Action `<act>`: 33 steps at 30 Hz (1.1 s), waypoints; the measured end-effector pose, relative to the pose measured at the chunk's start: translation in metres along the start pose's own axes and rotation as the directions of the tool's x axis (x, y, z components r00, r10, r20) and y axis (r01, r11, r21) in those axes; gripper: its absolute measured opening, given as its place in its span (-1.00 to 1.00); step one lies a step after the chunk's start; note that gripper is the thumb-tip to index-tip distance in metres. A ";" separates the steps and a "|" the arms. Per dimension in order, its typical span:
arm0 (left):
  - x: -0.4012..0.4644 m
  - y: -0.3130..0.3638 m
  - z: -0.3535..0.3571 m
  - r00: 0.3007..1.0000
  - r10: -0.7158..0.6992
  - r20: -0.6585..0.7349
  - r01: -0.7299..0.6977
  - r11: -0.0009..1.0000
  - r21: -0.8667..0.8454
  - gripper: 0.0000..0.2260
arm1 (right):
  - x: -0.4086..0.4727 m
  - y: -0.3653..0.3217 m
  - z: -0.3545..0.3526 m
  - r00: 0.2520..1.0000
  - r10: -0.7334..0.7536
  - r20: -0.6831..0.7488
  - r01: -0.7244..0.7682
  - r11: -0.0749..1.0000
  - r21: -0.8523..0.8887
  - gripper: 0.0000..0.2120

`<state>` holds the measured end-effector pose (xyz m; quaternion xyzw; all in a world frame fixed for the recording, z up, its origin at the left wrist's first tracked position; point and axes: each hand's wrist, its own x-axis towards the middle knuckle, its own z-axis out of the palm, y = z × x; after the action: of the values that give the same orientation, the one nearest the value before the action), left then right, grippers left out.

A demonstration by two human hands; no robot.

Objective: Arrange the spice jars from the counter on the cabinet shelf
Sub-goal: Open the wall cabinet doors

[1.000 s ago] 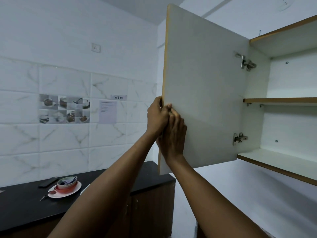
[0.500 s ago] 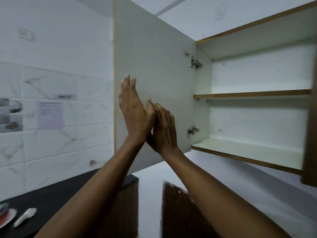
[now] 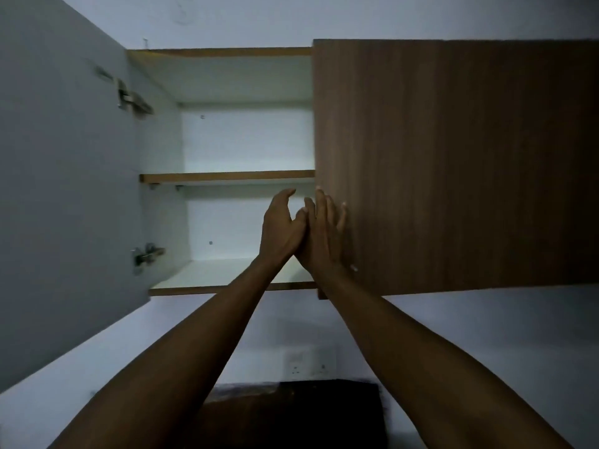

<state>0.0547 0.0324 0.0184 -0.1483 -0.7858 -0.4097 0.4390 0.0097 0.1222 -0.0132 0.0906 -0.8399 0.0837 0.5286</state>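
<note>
The right hand, fingers spread and grasping nothing, lies against the closed brown wood-grain cabinet door; the left hand, loosely curled and empty, touches it. To open well, hook that door's edge and swing wide. The white lower cabinet shelf is bare; no spice jars show.

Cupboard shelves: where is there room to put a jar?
Both shelves look bare. The bottom shelf is free from the left wall to the closed right door; the left hand and right hand crowd its right end. The upper shelf looks free, its top hidden from below.
</note>
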 end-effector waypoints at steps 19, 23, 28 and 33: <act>-0.003 0.076 0.063 0.980 -0.074 -0.187 0.019 0.961 -0.277 -0.76 | -0.017 0.078 -0.089 0.973 0.222 -0.055 -0.174 0.874 0.453 -0.30; -0.032 0.140 0.064 0.982 0.131 -0.134 -0.168 0.933 -0.318 -0.76 | -0.048 0.103 -0.166 0.961 0.215 -0.175 -0.104 0.865 0.490 -0.47; -0.061 0.223 0.089 0.946 0.325 -0.018 -0.302 0.855 -0.422 -0.73 | -0.086 0.153 -0.242 0.950 0.233 -0.210 -0.122 0.892 0.436 -0.49; -0.087 0.295 0.135 0.912 0.408 0.045 -0.325 0.785 -0.527 -0.69 | -0.111 0.216 -0.291 0.898 0.281 -0.339 -0.151 0.920 0.361 -0.53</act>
<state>0.2022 0.3309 0.0613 -0.4405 -0.6372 -0.4959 0.3925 0.2583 0.4077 0.0014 0.0634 -0.6990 0.2964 0.6478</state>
